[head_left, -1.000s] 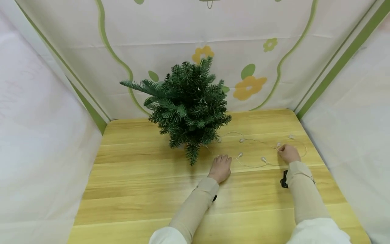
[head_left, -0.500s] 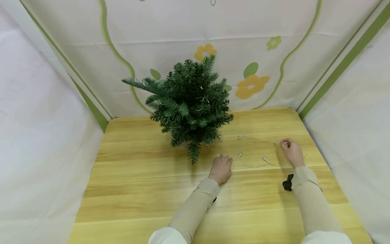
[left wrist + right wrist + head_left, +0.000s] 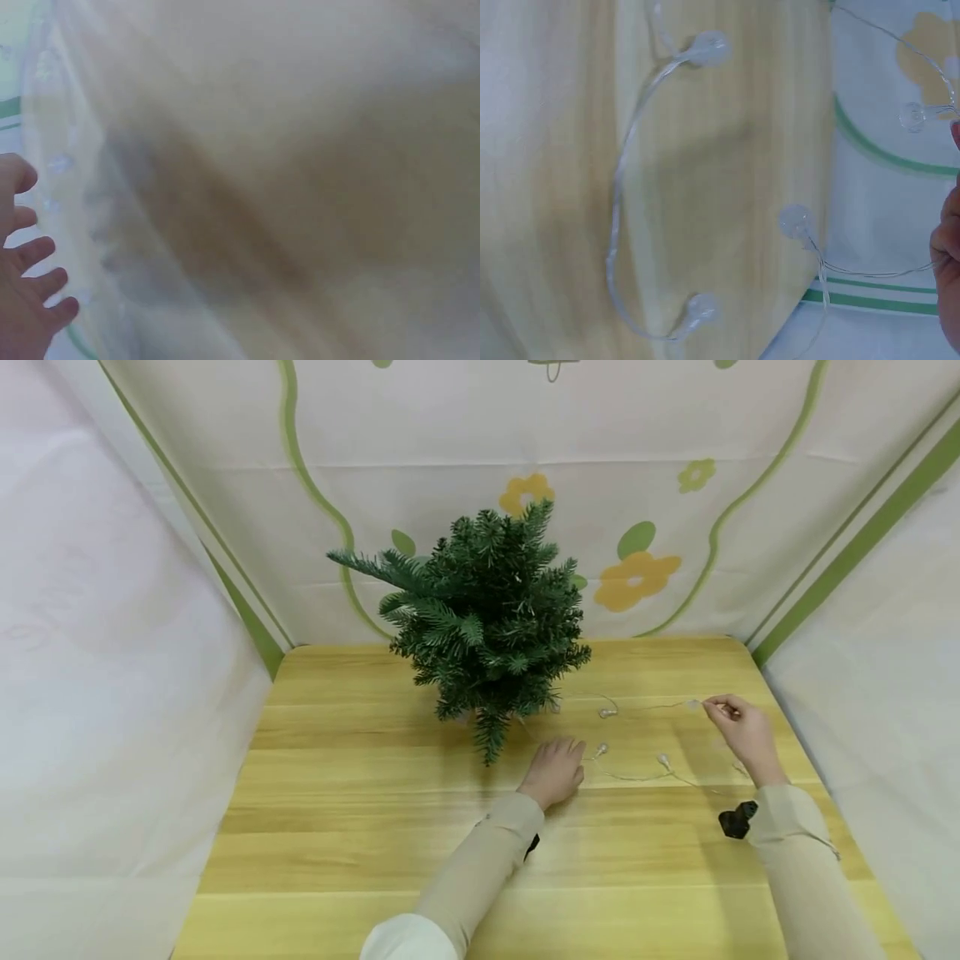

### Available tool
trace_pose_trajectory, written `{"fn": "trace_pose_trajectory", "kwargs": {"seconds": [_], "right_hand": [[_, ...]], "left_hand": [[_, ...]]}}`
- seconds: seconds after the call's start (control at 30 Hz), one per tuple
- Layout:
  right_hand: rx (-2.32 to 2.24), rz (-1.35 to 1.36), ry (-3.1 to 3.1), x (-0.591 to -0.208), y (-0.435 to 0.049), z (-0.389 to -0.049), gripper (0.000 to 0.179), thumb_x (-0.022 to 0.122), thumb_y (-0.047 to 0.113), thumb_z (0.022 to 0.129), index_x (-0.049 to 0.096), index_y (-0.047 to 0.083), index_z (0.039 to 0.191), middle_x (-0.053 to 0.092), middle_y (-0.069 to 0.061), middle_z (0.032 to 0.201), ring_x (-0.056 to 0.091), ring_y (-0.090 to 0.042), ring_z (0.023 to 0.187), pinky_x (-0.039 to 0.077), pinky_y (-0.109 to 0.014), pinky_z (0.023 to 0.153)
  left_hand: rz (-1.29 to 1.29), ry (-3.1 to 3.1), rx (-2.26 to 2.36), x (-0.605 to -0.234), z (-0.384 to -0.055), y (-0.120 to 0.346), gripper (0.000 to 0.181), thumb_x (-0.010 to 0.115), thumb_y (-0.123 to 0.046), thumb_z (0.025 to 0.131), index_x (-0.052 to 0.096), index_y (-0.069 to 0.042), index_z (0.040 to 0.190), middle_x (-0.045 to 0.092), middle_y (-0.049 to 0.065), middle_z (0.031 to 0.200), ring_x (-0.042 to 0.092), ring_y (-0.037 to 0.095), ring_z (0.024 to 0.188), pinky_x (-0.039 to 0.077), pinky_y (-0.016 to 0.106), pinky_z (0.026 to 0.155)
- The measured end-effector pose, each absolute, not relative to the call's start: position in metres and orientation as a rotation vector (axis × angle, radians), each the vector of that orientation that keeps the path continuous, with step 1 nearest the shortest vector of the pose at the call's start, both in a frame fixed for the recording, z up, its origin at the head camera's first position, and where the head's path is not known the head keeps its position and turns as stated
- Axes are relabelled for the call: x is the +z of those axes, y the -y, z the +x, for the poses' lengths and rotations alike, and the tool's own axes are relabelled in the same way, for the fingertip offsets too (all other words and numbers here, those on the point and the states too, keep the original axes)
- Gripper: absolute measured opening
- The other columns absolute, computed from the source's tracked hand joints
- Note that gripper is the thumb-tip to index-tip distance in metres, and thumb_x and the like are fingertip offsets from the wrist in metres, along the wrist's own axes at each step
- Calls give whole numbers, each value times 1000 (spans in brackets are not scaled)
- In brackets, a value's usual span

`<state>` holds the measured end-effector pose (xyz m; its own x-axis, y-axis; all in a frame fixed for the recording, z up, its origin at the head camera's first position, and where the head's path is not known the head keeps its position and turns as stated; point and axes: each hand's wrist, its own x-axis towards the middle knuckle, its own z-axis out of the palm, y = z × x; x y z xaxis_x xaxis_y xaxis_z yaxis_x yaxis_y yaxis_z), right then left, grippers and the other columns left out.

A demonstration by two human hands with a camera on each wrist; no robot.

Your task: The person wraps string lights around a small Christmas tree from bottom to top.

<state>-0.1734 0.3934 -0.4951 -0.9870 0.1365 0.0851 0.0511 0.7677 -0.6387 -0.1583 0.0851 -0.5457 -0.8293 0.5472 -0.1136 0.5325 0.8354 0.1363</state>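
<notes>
Lifting the string of lights (image 3: 663, 762), partly on the table (image 3: 360, 852) beside the tree (image 3: 495, 618), seemed the present step: the right hand (image 3: 744, 731) pinched its wire (image 3: 660, 707), the left hand (image 3: 553, 771) rested with fingers (image 3: 49, 283) spread, and the next move likely called for gentle pulling.

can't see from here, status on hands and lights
Right hand pinching light string, part lifted. Left hand by string, fingers spread. Tree close to left hand.
</notes>
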Motion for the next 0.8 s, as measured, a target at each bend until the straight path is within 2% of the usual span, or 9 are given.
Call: {"fn": "trace_pose_trajectory", "kwargs": {"seconds": [0.23,0.4,0.5,0.63,0.73,0.8], "right_hand": [[1106,-103,2871,-467,-383,-171,40,52,39,97,60,2,110,53,8,81,47,-1,63,41,-21,54],[1197,42,2914,-448,-374,-171,35,54,35,97,61,2,109,57,19,82,52,4,69,44,-19,58],[1317,135,2908,-439,-371,-171,27,54,28,98,61,5,108,57,25,83,54,5,70,45,-20,58],[1508,246,2857,-430,-369,-171,11,52,20,99,63,19,100,52,17,71,47,-5,58,37,-27,51],[1623,295,2826,-424,-366,-170,15,51,15,99,62,26,96,46,11,64,40,-12,54,33,-31,50],[1665,324,2810,-420,-363,-169,16,51,13,99,62,25,96,46,11,64,39,-14,54,33,-32,49]], "left_hand": [[1069,-2963,281,-515,-164,-95,33,42,-25,102,54,-18,132,58,1,132,54,15,124,43,29,108],[1174,-3110,509,-491,-164,-99,29,47,-21,100,59,-15,126,64,-3,121,61,9,112,48,19,99],[1180,-3174,646,-476,-164,-99,27,50,-21,99,61,-12,122,65,-1,117,63,10,108,50,16,95],[1099,-3174,719,-460,-164,-100,31,52,-24,99,57,-11,127,64,0,121,63,11,110,50,14,93],[992,-3083,780,-451,-164,-101,35,52,-27,99,54,-14,131,63,-2,125,62,9,112,50,14,92],[924,-3012,837,-447,-162,-103,36,52,-29,99,53,-15,133,62,-3,126,63,7,108,51,11,83]]}}
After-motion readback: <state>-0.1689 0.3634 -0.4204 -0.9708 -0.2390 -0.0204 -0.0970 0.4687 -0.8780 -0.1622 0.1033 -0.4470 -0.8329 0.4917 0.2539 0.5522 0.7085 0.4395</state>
